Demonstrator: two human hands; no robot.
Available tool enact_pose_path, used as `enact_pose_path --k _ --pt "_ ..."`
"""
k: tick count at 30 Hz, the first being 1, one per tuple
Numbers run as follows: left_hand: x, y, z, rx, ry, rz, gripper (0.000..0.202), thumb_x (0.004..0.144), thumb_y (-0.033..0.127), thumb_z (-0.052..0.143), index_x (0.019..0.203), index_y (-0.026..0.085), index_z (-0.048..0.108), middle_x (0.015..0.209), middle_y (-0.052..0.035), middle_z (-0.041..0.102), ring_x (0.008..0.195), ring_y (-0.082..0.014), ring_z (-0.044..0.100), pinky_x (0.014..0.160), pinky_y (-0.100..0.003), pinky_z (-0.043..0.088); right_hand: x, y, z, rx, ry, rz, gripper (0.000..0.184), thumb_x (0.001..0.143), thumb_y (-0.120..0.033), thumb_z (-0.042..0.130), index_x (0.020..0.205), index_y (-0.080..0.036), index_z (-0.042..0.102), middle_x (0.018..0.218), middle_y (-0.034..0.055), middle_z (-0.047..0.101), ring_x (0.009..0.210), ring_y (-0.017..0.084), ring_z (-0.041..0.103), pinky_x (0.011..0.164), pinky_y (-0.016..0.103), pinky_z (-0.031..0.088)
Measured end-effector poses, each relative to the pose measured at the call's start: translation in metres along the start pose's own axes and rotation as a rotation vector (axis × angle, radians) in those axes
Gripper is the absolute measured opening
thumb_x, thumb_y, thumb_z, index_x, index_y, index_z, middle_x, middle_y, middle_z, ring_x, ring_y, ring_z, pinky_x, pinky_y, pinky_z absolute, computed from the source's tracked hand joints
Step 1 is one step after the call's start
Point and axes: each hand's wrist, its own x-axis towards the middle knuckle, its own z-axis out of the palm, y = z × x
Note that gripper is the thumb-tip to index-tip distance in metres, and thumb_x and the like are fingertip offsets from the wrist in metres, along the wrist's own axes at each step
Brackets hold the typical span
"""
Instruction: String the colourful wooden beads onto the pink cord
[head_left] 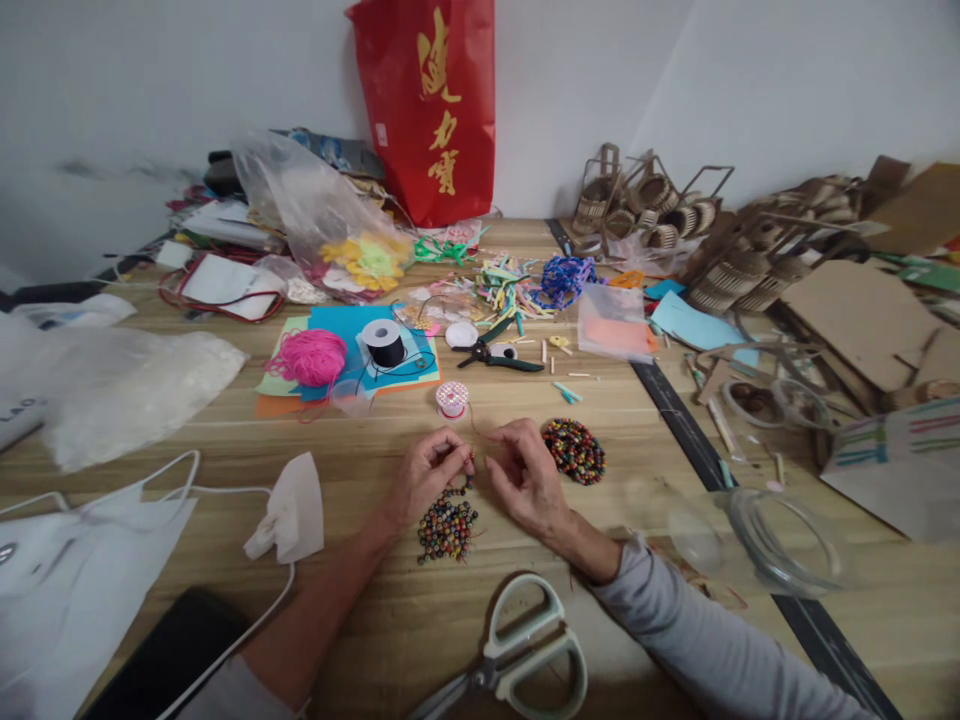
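My left hand (pixel 429 474) is closed in a pinch on a short bead string (pixel 459 488), whose lower end hangs just above a loose pile of small multicoloured beads (pixel 447 531). My right hand (pixel 529 482) is held opposite, thumb and forefinger apart. A thin reddish thread (pixel 474 422) rises near its forefinger tip, close to a pink-and-white thread spool (pixel 451 399); whether the finger touches it I cannot tell. Beyond the right hand lies a coiled heap of strung beads (pixel 574 451).
Large scissors (pixel 517 655) lie at the front. Pliers (pixel 499 357), a black thread spool (pixel 384 343) and pink yarn (pixel 307 358) sit further back. A white cable (pixel 247 630) crosses the left side; a clear tubing coil (pixel 784 540) lies right. A red bag (pixel 431 110) stands behind.
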Motion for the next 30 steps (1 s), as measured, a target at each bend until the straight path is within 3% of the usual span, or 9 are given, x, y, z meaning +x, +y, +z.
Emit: enact_pose_path --k 5,8,11,15,25,30 --pt "-0.0006 -0.0025 -0.0003 0.053 -0.057 0.063 0.026 0.081 0.037 0.058 0.068 0.016 0.053 0.061 0.0012 0.059 0.048 -0.0071 0.045 0.048 -0.019 0.037 -0.0014 0.0042 0.0006 0.089 -0.187 -0.046 0.044 0.087 -0.011 0.047 0.13 -0.022 0.044 0.12 0.0136 0.053 0.072 0.015 0.055 0.067 0.031 0.049" --pt "-0.001 -0.0036 -0.0005 0.065 -0.08 0.091 0.024 0.082 0.035 0.058 0.069 0.016 0.053 0.061 0.0015 0.058 0.051 -0.0078 0.046 0.05 -0.019 0.038 0.0008 0.0056 0.0009 0.111 -0.271 -0.081 0.045 0.09 -0.011 0.04 0.135 -0.021 0.04 0.113 0.0126 0.059 0.083 0.018 0.059 0.074 0.032 0.051" --pt "-0.0015 -0.0036 -0.0008 0.084 -0.084 0.103 0.024 0.081 0.035 0.058 0.069 0.016 0.053 0.06 0.0019 0.057 0.051 -0.008 0.046 0.05 -0.019 0.037 0.0039 0.0049 0.0011 0.095 -0.281 -0.107 0.036 0.092 -0.011 0.038 0.125 -0.018 0.05 0.102 0.0115 0.063 0.092 0.02 0.059 0.08 0.034 0.05" --pt "-0.0018 -0.0022 -0.0015 0.131 -0.077 0.107 0.025 0.081 0.036 0.057 0.067 0.017 0.054 0.059 0.0019 0.058 0.05 -0.0082 0.045 0.049 -0.019 0.037 0.0059 0.0037 0.0014 0.075 -0.258 -0.092 0.026 0.093 -0.012 0.04 0.108 -0.018 0.06 0.092 0.0097 0.064 0.089 0.02 0.058 0.078 0.033 0.05" --pt "-0.0005 -0.0048 -0.004 0.186 -0.005 0.107 0.021 0.082 0.033 0.056 0.068 0.017 0.056 0.061 0.0008 0.061 0.052 -0.0098 0.049 0.05 -0.02 0.039 0.0026 0.0052 0.0004 0.053 -0.21 -0.011 0.01 0.089 -0.019 0.053 0.094 -0.018 0.06 0.082 0.006 0.059 0.075 0.017 0.055 0.066 0.028 0.046" --pt "0.0004 -0.0056 -0.0046 0.189 0.029 0.104 0.021 0.08 0.033 0.059 0.066 0.017 0.055 0.056 0.0034 0.054 0.048 -0.0092 0.047 0.048 -0.019 0.037 0.0029 0.0044 0.0007 0.051 -0.205 -0.014 0.009 0.088 -0.021 0.054 0.092 -0.017 0.062 0.078 0.0045 0.057 0.071 0.016 0.054 0.062 0.027 0.044"
